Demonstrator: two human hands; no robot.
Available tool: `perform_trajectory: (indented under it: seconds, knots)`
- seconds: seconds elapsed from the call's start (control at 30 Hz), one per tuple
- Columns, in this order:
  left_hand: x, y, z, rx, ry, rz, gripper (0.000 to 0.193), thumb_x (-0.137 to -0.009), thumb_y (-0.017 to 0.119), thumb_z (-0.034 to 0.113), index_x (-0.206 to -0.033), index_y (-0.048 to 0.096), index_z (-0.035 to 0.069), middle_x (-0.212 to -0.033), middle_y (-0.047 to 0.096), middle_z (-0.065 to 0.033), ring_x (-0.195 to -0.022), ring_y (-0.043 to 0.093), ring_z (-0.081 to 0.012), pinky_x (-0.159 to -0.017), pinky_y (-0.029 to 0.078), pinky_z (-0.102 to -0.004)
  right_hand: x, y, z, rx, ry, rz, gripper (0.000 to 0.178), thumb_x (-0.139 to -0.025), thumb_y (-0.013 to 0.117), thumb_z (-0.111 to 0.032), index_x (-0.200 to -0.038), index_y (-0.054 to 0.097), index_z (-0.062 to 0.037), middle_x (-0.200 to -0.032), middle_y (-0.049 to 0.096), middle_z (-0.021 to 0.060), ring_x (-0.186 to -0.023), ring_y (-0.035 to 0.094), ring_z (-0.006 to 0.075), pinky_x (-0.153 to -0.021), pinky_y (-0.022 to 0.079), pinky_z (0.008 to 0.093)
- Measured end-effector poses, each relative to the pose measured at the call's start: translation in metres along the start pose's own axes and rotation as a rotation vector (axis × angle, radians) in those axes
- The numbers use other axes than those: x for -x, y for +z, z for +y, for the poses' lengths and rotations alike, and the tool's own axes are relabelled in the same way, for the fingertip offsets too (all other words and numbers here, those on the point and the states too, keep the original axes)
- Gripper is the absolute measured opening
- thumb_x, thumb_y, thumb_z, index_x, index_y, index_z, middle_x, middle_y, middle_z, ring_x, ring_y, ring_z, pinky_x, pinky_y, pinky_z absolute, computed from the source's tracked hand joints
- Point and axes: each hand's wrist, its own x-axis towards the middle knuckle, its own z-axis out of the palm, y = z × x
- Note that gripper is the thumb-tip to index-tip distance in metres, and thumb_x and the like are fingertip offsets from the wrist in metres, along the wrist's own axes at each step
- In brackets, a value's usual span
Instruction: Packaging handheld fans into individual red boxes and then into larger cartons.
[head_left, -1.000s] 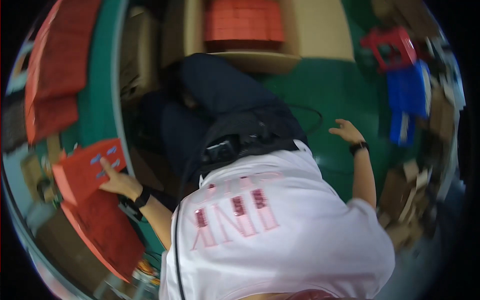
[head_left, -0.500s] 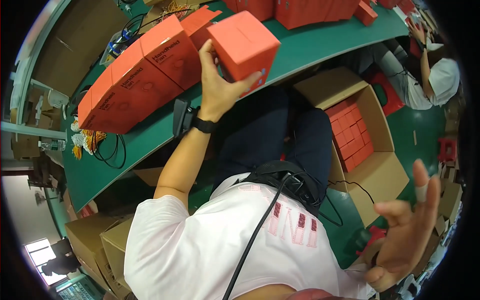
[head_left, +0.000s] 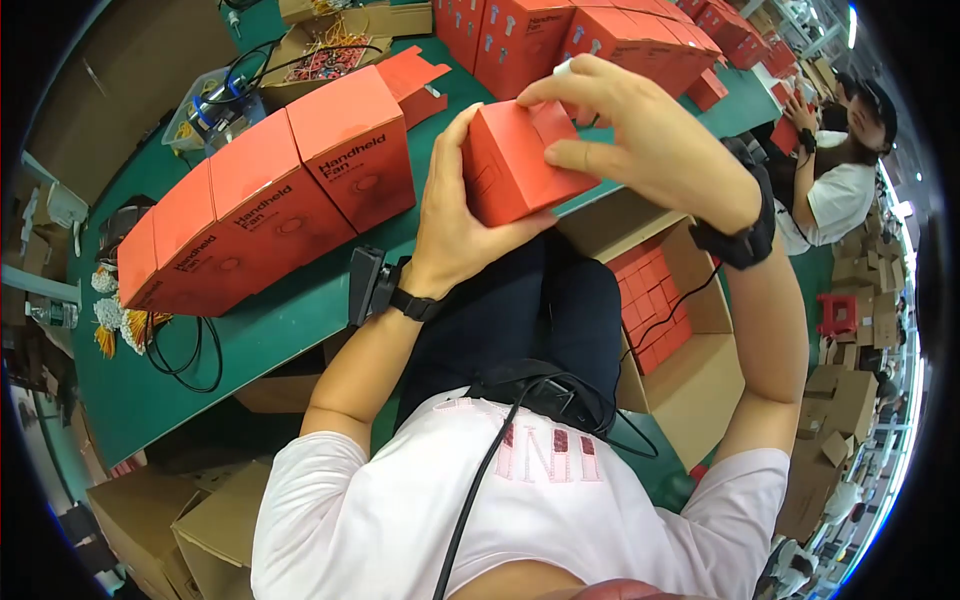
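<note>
A red cardboard box (head_left: 505, 180) is tilted in the air above the near edge of the green table. My left hand (head_left: 447, 228) is wrapped round its left and lower sides, with the thumb along the near side. At the box's right end, my right hand (head_left: 655, 140) reaches over from above, its index finger and thumb closed about a small flap. Standing just left of the box is a row of red handheld fan boxes (head_left: 265, 205). An opened red carton piece (head_left: 415, 85) lies behind that row.
More red boxes (head_left: 525, 45) stand along the far side of the green table (head_left: 240, 355). An open brown carton (head_left: 700, 390) holding small red boxes sits right of my legs. Cables and a clear bin (head_left: 185, 125) lie at far left. Another person (head_left: 840, 165) works at far right.
My right hand has come up from the lower right onto the box. The box, still in my left hand, is lower and turned. The view has shifted, showing more of the far table.
</note>
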Motion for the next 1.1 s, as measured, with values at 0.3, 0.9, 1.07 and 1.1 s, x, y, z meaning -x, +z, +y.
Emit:
perform_trajectory:
  seconds: [0.3, 0.9, 1.07, 1.1]
  knots:
    - [-0.015, 0.056, -0.012, -0.204, -0.009, 0.529, 0.107, -0.064, 0.090, 0.022, -0.146, 0.026, -0.003, -0.138, 0.039, -0.0226, -0.126, 0.041, -0.0381, -0.109, 0.031, -0.0469, -0.033, 0.008, -0.021, 0.258, 0.362, -0.143, 0.071, -0.081, 0.071, -0.051, -0.116, 0.063, 0.0104, -0.087, 0.068, 0.0267, -0.087, 0.068, 0.0381, -0.078, 0.053, 0.0407]
    - [-0.055, 0.025, -0.024, 0.431, -0.234, -0.204, 0.126, -0.060, 0.093, 0.040, -0.153, 0.021, -0.003, -0.144, 0.044, -0.0241, -0.135, 0.044, -0.0314, -0.110, 0.039, -0.0387, -0.012, -0.003, 0.050, 0.042, 0.222, 0.061, 0.028, -0.086, 0.071, -0.016, -0.107, 0.068, 0.0024, -0.098, 0.068, 0.0105, -0.087, 0.065, 0.0163, -0.080, 0.052, 0.0305]
    - [-0.052, 0.036, -0.031, 0.112, -0.046, -0.134, 0.126, -0.055, 0.095, 0.041, -0.152, 0.026, 0.001, -0.129, 0.050, -0.0184, -0.119, 0.053, -0.0314, -0.101, 0.046, -0.0400, -0.012, -0.003, 0.043, 0.109, 0.248, -0.027, 0.031, -0.086, 0.073, -0.022, -0.102, 0.069, 0.0033, -0.082, 0.067, 0.0065, -0.077, 0.064, 0.0130, -0.067, 0.051, 0.0273]
    - [-0.051, 0.037, -0.031, 0.064, -0.010, -0.098, 0.126, -0.053, 0.096, 0.042, -0.152, 0.028, 0.003, -0.124, 0.051, -0.0169, -0.114, 0.055, -0.0316, -0.099, 0.047, -0.0407, -0.011, -0.002, 0.047, 0.028, 0.226, -0.007, 0.030, -0.086, 0.073, -0.025, -0.098, 0.068, 0.0023, -0.077, 0.065, 0.0052, -0.071, 0.062, 0.0114, -0.061, 0.049, 0.0262]
